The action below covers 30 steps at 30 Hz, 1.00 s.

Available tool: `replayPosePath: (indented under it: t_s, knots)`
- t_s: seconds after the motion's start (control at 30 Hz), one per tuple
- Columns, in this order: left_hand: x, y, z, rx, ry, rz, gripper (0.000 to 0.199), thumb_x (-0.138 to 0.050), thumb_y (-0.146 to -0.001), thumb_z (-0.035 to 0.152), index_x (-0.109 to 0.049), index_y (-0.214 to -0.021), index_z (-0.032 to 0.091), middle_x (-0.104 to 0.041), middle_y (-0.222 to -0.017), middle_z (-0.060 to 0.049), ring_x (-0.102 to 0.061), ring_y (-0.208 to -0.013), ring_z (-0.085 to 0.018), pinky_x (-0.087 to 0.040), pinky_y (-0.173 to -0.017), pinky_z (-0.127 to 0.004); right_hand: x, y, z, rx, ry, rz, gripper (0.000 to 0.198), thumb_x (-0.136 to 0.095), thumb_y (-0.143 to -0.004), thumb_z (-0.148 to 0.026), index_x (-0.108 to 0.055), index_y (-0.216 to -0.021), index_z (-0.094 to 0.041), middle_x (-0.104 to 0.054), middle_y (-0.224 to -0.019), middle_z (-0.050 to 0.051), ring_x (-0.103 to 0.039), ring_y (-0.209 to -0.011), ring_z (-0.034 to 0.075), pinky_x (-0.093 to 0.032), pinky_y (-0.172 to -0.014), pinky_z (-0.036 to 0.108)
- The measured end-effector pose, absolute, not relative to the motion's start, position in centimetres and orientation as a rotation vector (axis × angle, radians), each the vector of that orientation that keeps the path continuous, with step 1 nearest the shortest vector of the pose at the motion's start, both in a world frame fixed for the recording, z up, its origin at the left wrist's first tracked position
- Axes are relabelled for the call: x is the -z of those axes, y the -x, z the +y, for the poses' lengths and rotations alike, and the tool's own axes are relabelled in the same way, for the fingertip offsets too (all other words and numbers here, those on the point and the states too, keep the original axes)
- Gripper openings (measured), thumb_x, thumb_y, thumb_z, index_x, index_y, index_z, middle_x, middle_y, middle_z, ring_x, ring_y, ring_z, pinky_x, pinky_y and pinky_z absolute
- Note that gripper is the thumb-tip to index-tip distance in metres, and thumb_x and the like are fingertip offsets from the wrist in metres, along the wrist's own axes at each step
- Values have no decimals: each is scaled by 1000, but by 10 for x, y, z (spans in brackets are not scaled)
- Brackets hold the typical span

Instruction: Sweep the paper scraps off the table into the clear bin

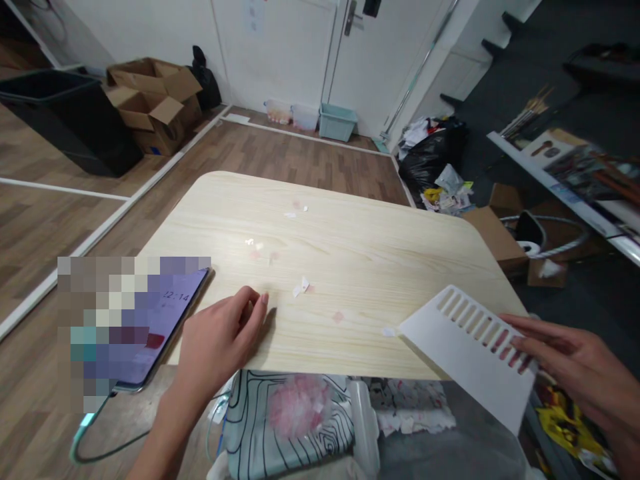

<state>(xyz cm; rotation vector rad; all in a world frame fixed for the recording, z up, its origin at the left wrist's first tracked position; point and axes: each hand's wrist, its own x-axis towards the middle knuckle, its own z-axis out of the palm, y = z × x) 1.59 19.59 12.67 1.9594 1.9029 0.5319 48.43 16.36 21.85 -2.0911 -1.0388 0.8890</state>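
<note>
My right hand (575, 360) pinches one edge of a thin white sheet (460, 347) between thumb and fingers. A row of long rounded slots runs along the sheet's upper side, and the fingers show through some of them. The sheet is tilted over the table's front right edge, its left corner close to the tabletop. On the left of the wooden table (370, 240) rests my left hand (225, 327), its fingers curled in and nothing visible in them. Small white scraps (301, 287) lie beyond it. A phone (165, 327) with a lit screen is beside my left wrist.
Below the table's front edge lie a patterned cloth (250, 420) and a pink translucent bundle (300, 403). A black bin (70, 113) and cardboard boxes (155, 100) stand back left. Bags (430, 160) and a shelf (560, 187) are at the right.
</note>
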Motion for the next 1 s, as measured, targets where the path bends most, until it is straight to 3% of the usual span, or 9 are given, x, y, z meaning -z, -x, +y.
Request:
replayPosePath:
  t_s: [0.1,0.2,0.33,0.47,0.6,0.7,0.8,1.0]
  knots:
    - [-127,-16,195,-519,-1967,1908,43,-41,-107,57,-62,-88,25,-68,-66,1,-65,-62,-19,-32,-61,-29,-206,-477,176,-814,2035,-1078,22,-90,-56,-29,-87,-78,-28,-84,-79,8,-75,-64,25,-61,-60,33]
    - [-128,-16,195,-516,-1966,1910,42,-41,-107,56,-63,-88,25,-69,-66,1,-66,-63,-19,-33,-61,-28,-192,-463,196,-826,1993,-1176,23,-88,-56,-37,-85,-76,-25,-82,-75,6,-72,-59,23,-60,-55,33]
    - [-128,-16,196,-538,-1968,1905,42,-42,-107,55,-63,-86,25,-68,-65,1,-65,-61,-18,-32,-60,-28,-190,-452,213,-1019,2001,-1375,23,-86,-57,-43,-84,-68,-23,-80,-67,7,-70,-54,22,-57,-50,31]
    - [-128,-16,196,-540,-1957,1906,43,-41,-107,55,-62,-85,25,-68,-65,2,-64,-61,-18,-32,-61,-28,-201,-453,217,-1230,2038,-1505,28,-87,-55,-44,-86,-72,-21,-78,-62,7,-68,-48,22,-55,-46,31]
    - [-128,-17,196,-540,-1959,1913,42,-41,-106,55,-62,-86,25,-69,-66,1,-64,-60,-18,-32,-61,-28,-208,-449,225,-1069,1969,-1451,24,-88,-56,-39,-86,-74,-24,-83,-74,7,-72,-55,22,-58,-51,31]
    - [-129,-17,197,-541,-1956,1906,42,-42,-106,54,-62,-84,25,-69,-65,1,-63,-59,-18,-32,-60,-28,-205,-433,232,-926,1913,-1333,24,-84,-61,-36,-85,-82,-25,-81,-70,5,-71,-55,22,-59,-53,32]
    - [-129,-17,198,-557,-1952,1900,41,-42,-105,53,-62,-83,24,-68,-64,1,-63,-58,-18,-32,-60,-28,-195,-412,229,-898,1925,-1257,27,-82,-61,-34,-84,-85,-23,-79,-66,4,-70,-53,21,-60,-53,33]
    - [-127,-17,198,-599,-1961,1888,42,-42,-106,53,-62,-84,24,-67,-63,1,-63,-58,-17,-33,-60,-28,-168,-372,179,-904,1933,-1301,33,-77,-68,-37,-86,-93,-19,-84,-83,9,-76,-58,24,-63,-52,33]
